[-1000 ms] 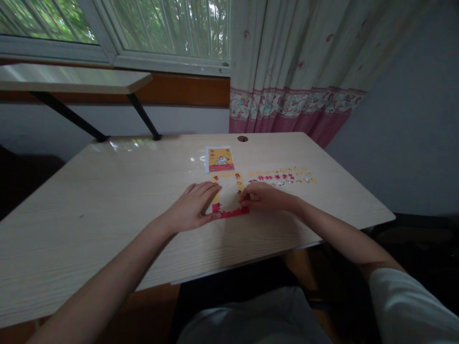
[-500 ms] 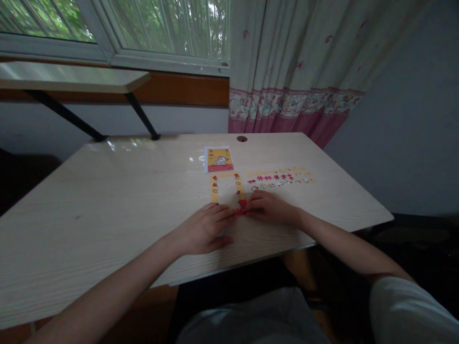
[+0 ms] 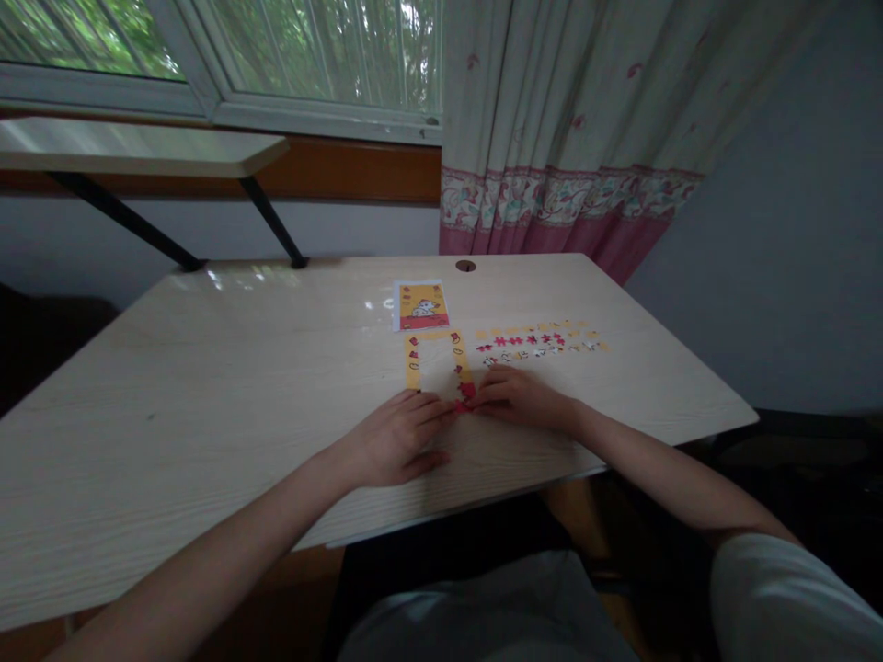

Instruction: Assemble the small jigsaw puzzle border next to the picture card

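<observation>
A jigsaw border [image 3: 412, 375] of yellow joined pieces lies on the desk, with red pieces at its lower right corner. My left hand [image 3: 400, 437] rests over the border's lower left part, fingers stretched toward the right and thumb apart; it covers what lies under it. At the lower right corner, my right hand [image 3: 521, 399] has its fingertips pinched on a red puzzle piece [image 3: 461, 405]. The left fingertips reach close to that piece. Just beyond the border lies a picture card [image 3: 423, 306] with a white animal on yellow and red.
Loose puzzle pieces [image 3: 531, 341] lie in rows right of the border: yellow, red, and white mixed. The desk [image 3: 241, 386] has a round cable hole [image 3: 465, 266] at its back edge. A raised shelf [image 3: 152, 147] stands at the left, and a curtain [image 3: 552, 138] hangs behind.
</observation>
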`<state>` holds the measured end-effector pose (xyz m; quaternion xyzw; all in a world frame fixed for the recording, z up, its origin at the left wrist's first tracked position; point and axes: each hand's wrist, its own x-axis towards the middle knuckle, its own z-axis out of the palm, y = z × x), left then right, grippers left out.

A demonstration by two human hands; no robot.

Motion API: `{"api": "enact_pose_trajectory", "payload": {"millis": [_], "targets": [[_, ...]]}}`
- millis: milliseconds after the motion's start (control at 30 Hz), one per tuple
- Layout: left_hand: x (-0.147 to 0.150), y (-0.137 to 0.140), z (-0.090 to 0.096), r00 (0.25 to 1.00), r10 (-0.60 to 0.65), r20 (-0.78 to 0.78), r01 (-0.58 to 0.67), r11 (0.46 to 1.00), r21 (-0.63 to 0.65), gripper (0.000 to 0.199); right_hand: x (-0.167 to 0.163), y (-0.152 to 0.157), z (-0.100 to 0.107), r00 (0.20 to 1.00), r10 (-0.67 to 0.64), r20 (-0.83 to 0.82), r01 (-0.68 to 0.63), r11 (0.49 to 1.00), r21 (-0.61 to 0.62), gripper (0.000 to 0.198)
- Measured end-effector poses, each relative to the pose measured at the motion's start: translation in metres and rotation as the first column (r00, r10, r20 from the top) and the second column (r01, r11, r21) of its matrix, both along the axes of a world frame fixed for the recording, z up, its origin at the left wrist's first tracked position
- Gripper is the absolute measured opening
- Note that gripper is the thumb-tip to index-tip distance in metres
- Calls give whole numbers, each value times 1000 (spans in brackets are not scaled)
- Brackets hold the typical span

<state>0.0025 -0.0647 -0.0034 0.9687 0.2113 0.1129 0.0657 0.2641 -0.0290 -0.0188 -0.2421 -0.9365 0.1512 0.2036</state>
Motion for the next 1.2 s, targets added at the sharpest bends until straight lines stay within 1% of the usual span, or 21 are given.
{"api": "enact_pose_trajectory", "payload": {"millis": [167, 333, 467, 567, 667, 800, 1000, 1200], "targets": [[0, 0, -2, 1000, 6, -5, -6, 1000, 3, 44, -2, -2, 0, 999, -44, 14, 44, 999, -20, 17], [-1, 0, 0, 1000, 1, 8, -1, 1000, 12, 40, -3, -3, 3, 1000, -28, -8, 28, 999, -45, 14], [-4, 1, 3, 999, 12, 33, -13, 999, 46, 35, -2, -3, 4, 1000, -31, 0, 31, 999, -38, 12], [-5, 2, 4, 1000, 12, 29, -14, 998, 62, 32, -2, -4, 4, 999, -31, 6, 31, 999, -7, 13], [-5, 2, 5, 1000, 6, 22, -8, 997, 73, 30, -2, -7, 4, 1000, -16, 0, 16, 999, 40, 20], [-5, 2, 5, 1000, 9, 23, -11, 996, 87, 29, -5, -10, 5, 999, 31, 20, -33, 996, 87, 27], [-5, 2, 3, 999, 3, 49, -8, 995, 102, 30, -8, -11, 2, 996, 59, 70, -69, 986, 150, 29], [-4, 2, 4, 1000, 9, 23, -12, 993, 121, 30, -9, -12, 3, 992, 36, 119, -61, 975, 212, 29]]}}
